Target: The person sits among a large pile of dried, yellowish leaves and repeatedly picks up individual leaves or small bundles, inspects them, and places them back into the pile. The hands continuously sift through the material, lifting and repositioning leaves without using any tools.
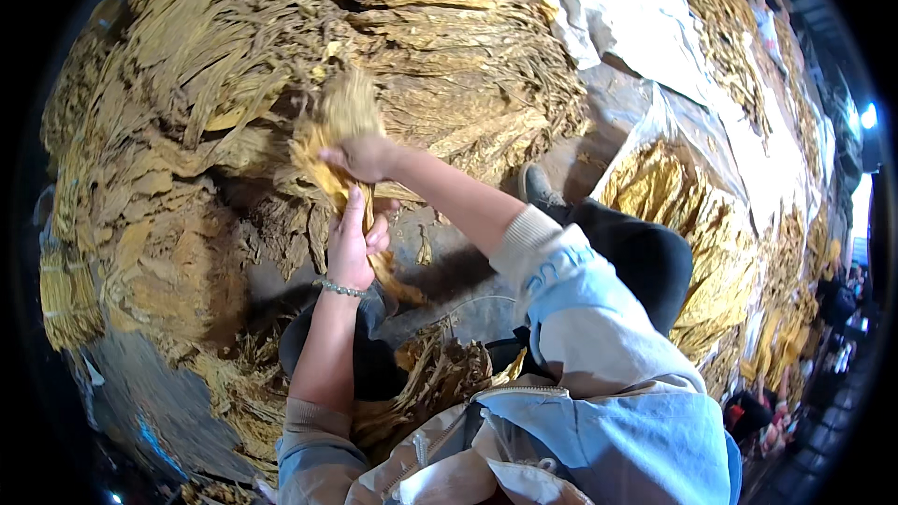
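My left hand (353, 242) is closed around the lower part of a small bunch of dried tobacco leaves (319, 154), thumb pointing up along them. The brown tail of the bunch (393, 280) hangs out below this hand. Just above it, my right hand (368, 156) grips the upper part of the leaves and is blurred. A smeared yellow-brown clump (349, 105) stands beyond its knuckles; where it joins the bunch is hidden. Past both hands rises a large heap of dried tobacco leaves (449, 49).
More leaves (435, 372) lie close before my body. To the right, golden leaves (680, 224) rest in clear plastic sheeting (656, 116), near a white sheet (631, 14). A tied bundle (69, 294) stands far left. Several people are along the right edge. A leaf scrap (424, 245) lies on the floor.
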Tool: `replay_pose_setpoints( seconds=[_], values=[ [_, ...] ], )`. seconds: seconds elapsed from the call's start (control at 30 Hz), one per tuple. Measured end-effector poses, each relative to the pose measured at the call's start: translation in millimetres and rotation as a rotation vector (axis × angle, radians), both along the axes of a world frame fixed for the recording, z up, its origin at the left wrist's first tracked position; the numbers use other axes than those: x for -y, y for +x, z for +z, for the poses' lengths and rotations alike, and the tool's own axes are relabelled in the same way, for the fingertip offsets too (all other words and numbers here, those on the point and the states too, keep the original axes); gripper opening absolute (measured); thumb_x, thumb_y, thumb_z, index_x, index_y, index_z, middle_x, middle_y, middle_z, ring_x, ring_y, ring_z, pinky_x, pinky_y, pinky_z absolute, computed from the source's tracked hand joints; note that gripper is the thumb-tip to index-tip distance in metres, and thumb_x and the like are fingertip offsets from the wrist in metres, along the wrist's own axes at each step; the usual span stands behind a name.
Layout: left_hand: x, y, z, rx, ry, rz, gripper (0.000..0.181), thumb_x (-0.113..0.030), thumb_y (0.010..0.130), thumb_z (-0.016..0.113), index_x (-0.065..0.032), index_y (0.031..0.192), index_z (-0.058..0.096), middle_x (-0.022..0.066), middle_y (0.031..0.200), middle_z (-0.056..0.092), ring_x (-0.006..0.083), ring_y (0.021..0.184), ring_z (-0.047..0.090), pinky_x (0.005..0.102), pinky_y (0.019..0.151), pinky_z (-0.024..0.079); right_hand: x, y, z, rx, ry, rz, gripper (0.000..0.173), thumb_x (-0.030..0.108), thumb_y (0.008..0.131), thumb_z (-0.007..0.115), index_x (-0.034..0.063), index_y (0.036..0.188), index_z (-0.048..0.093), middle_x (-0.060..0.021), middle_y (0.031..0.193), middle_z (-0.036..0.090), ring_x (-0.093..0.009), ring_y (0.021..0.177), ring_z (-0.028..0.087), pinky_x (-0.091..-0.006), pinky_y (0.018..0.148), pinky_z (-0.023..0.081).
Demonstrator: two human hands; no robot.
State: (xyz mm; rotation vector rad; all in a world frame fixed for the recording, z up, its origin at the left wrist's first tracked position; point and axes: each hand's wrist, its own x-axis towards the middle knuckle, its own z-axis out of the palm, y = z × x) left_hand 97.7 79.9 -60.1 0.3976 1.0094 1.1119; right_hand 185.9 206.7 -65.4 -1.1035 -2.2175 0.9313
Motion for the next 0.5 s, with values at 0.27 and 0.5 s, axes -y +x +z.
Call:
replay_pose_setpoints(
  seconds=[0.27, 0.5],
  values=[
    [1, 23, -10, -0.149, -0.142, -0.174, 0.021, -0.022, 0.088, 0.055, -0.0026, 0.096, 0.057, -0.0004, 0.061, 0.050, 0.0017, 0.041, 0.034, 0.0156, 0.036, 0.024, 12, 71, -88, 0.235, -0.391, 0.116, 0.041, 0.036, 0.091, 0.040, 0.0076, 0.119, 0.049, -0.0189, 0.108, 0.057, -0.034, 0.103, 0.053, -0.0404, 0.091, 0.040],
    [15, 10, -8, 0.072, -0.322, -0.004, 0.018, -0.019, 0.083, 0.061, -0.0068, 0.075, 0.051, -0.0011, 0.056, 0.047, 0.0040, 0.039, 0.034, 0.0176, 0.035, 0.025, 10, 175, -141, 0.302, -0.402, -0.205, 0.031, 0.023, 0.082, 0.052, 0.0066, 0.108, 0.058, -0.0209, 0.093, 0.061, -0.033, 0.089, 0.059, -0.0393, 0.075, 0.045]
  ],
)
